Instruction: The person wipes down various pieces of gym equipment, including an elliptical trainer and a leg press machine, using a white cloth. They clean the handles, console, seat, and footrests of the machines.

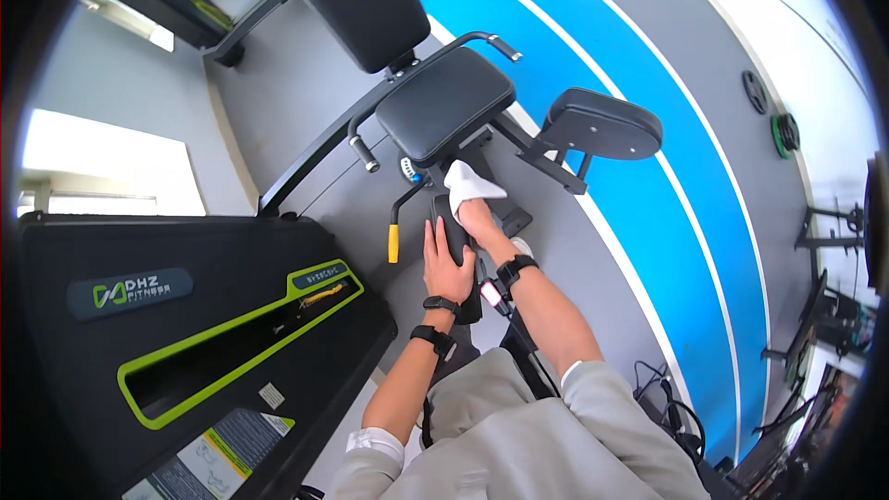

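My right hand (475,219) is closed around a white cloth (471,184), held at the far end of a black padded roller or cushion (455,236) on a gym machine. The cloth hides that end of the pad and most of my right fingers. My left hand (449,273) lies flat on the same pad, fingers pointing away from me and thumb apart. Just beyond the cloth is the machine's black seat (448,103), with a tall backrest (358,3) behind it. Left of the pad hangs a lever with a yellow grip (394,244).
A black weight-stack housing (208,319) with a green-edged slot, marked DHZ Fitness, stands at the left. Handles (364,154) flank the seat. A separate-looking pad (604,123) juts out right, over a blue track (694,222). Cables (667,392) lie at lower right.
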The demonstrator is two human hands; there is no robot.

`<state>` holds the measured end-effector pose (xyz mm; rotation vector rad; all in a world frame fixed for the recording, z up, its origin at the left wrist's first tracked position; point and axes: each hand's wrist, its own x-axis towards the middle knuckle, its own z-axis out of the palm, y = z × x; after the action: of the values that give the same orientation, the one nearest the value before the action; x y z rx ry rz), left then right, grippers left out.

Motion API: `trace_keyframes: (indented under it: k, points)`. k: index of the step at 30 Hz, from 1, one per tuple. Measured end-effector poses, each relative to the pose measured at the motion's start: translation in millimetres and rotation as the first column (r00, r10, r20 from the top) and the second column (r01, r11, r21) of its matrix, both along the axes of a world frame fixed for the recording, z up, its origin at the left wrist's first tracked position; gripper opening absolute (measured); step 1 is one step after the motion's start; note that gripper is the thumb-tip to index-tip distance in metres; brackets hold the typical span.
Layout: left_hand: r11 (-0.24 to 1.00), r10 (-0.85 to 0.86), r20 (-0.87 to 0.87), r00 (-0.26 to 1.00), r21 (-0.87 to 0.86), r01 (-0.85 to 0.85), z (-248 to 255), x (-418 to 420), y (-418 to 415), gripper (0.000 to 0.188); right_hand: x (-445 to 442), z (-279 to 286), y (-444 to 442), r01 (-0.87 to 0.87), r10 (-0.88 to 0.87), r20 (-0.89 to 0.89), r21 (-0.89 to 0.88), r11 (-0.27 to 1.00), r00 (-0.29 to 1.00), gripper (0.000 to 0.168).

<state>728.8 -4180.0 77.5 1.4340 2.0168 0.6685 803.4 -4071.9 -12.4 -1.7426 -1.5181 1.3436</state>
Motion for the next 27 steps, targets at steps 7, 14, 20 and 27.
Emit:
trace_keyframes:
  k: [7,14,20,27]
  points:
    - [0.869,-0.412,-0.314,0.855,0.149,0.473,8.3,3.0,15.6,0.044,48.1,-21.7,-160.3,-0.112,0.108,-0.142,-0.023,0.993,0.984,0.047]
    - [0.799,-0.551,-0.359,0.754,0.036,0.601,10.9,6.5,13.0,0.010,19.8,-60.4,-243.6,-0.071,0.040,-0.195,-0.156,0.985,0.980,0.052]
    - [0.780,-0.593,-0.313,0.742,0.002,0.625,10.6,13.7,18.3,0.030,15.5,-117.7,-176.0,-0.077,0.058,-0.263,-0.061,0.995,0.963,0.054]
    - [0.787,-0.594,-0.245,0.766,0.016,0.616,8.3,24.8,21.9,0.053,-15.5,-192.8,-95.5,0.083,-0.101,-0.152,-0.121,0.989,0.983,0.050]
